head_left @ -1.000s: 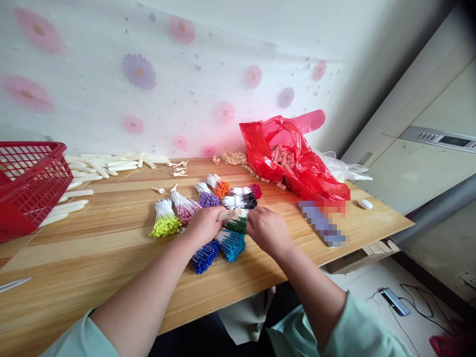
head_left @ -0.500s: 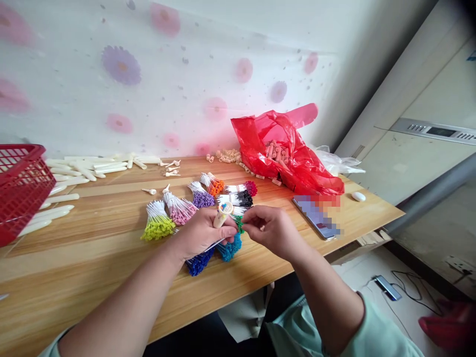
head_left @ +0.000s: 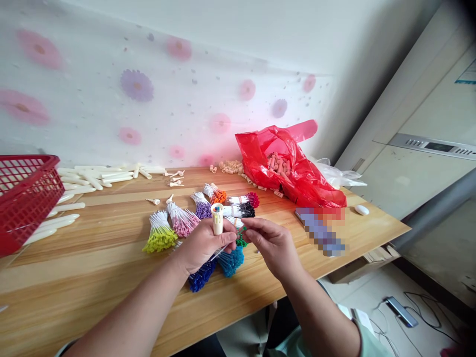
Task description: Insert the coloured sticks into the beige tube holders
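My left hand (head_left: 206, 244) is closed around a short cream plastic tube (head_left: 217, 221) standing upright, with coloured tips visible in its open top. Thin white stems (head_left: 219, 252) also stick out from under its fingers. To the right, my right hand (head_left: 273, 244) has thumb and fingertips pinched together; what they hold is too small to make out. Bundles of white-stemmed sticks surround the hands: green (head_left: 242, 238) between them, light blue (head_left: 232, 262) and dark blue (head_left: 202, 277) below. Yellow-green (head_left: 159, 239), pink (head_left: 186, 225), purple (head_left: 203, 208), orange (head_left: 217, 195), black (head_left: 243, 210) and dark red (head_left: 253, 199) bundles lie beyond.
A red basket (head_left: 31, 196) stands at the left, beside cream tubes (head_left: 91, 178). At the back right, an open red plastic bag (head_left: 316, 181) holds cream pieces, with more loose pieces (head_left: 229, 166) beside it. A blurred phone (head_left: 320, 230) and a white oval object (head_left: 361, 210) lie on the right.
The whole scene sits lower in view as the camera tilts. The tube in my left hand has turned more upright, and my right hand's fingers are stretched a little further.
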The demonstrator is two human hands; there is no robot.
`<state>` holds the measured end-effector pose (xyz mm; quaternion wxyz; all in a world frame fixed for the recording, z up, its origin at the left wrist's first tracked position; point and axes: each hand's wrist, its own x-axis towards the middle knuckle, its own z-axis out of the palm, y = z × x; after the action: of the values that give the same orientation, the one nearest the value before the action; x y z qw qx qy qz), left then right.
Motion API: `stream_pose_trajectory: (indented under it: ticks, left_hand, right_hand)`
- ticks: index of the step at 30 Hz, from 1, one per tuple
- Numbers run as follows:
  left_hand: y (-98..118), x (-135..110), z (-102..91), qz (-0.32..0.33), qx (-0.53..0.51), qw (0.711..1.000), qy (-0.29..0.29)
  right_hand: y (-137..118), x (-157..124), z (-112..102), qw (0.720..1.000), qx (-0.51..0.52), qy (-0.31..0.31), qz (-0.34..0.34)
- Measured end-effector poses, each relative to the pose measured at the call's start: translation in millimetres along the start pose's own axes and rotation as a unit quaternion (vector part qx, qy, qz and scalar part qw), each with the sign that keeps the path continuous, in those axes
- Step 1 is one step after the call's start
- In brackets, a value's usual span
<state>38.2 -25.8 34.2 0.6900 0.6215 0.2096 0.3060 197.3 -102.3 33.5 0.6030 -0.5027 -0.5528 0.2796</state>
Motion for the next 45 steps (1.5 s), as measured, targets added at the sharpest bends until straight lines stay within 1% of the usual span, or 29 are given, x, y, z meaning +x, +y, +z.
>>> stream_pose_trajectory:
  ticks: [3, 5, 7, 8, 9, 11, 13, 15, 17, 19, 21, 24, 27, 33, 36, 40, 45]
  left_hand:
    - [-4.4, -2.1, -1.9, 0.000, -0.043, 0.999, -0.032]
    - [-6.0, -3.0, -2.7, -0.008, -0.053, 0.997, -0.057]
    - [-6.0, -2.9, -3.4, 0.002, -0.024, 0.997, -0.079]
    - [-5.7, -2.4, -3.9, 0.021, 0.010, 0.997, -0.075]
    - [-5.3, -1.7, -4.6, 0.046, 0.051, 0.996, -0.059]
    - [-5.0, 0.0, -6.7, 0.099, 0.135, 0.986, -0.005]
    - [-5.7, 1.4, -9.2, 0.137, 0.194, 0.970, 0.051]
    - [-6.4, 2.1, -11.3, 0.168, 0.241, 0.953, 0.073]
    - [-6.5, 2.2, -12.4, 0.204, 0.277, 0.936, 0.078]
    - [-5.9, 2.1, -12.6, 0.235, 0.296, 0.923, 0.079]
    - [-5.2, 2.0, -12.3, 0.257, 0.302, 0.914, 0.085]
    - [-4.5, 1.6, -11.7, 0.266, 0.310, 0.909, 0.084]
    - [-3.7, 1.0, -10.4, 0.254, 0.306, 0.914, 0.083]
    - [-3.2, 1.4, -8.9, 0.250, 0.296, 0.918, 0.086]
    - [-4.0, 1.7, -9.5, 0.248, 0.299, 0.917, 0.093]
    - [-4.0, 1.5, -9.6, 0.257, 0.306, 0.912, 0.095]
    - [-4.3, 2.2, -9.7, 0.264, 0.314, 0.907, 0.092]
  right_hand:
    - [-1.8, 3.3, -6.4, 0.994, -0.025, -0.077, -0.077]
    - [-4.6, 4.7, -9.1, 0.986, -0.045, -0.112, -0.117]
    - [-9.1, 4.8, -10.3, 0.980, -0.070, -0.127, -0.133]
    - [-12.6, 4.2, -11.0, 0.978, -0.083, -0.130, -0.139]
    - [-17.3, 3.0, -12.3, 0.976, -0.095, -0.127, -0.149]
    - [-30.9, -1.0, -16.8, 0.971, -0.110, -0.104, -0.186]
    - [-49.7, -7.1, -23.7, 0.963, -0.107, -0.056, -0.240]
    - [-70.2, -14.1, -29.9, 0.952, -0.096, 0.008, -0.291]
    - [-88.0, -19.9, -32.4, 0.939, -0.102, 0.052, -0.325]
    - [-100.0, -22.8, -29.8, 0.928, -0.116, 0.054, -0.351]
    - [-106.1, -22.3, -23.5, 0.919, -0.130, 0.029, -0.371]
    - [-107.2, -16.8, -12.7, 0.907, -0.148, 0.001, -0.395]
    - [-102.5, -10.8, -4.8, 0.896, -0.162, -0.003, -0.413]
    - [-86.9, -5.9, 5.0, 0.896, -0.163, -0.009, -0.414]
    - [-85.3, -8.0, 5.7, 0.894, -0.158, -0.003, -0.419]
    - [-93.4, -14.8, 0.6, 0.891, -0.155, 0.016, -0.427]
    - [-100.4, -20.6, -4.4, 0.884, -0.173, 0.004, -0.434]
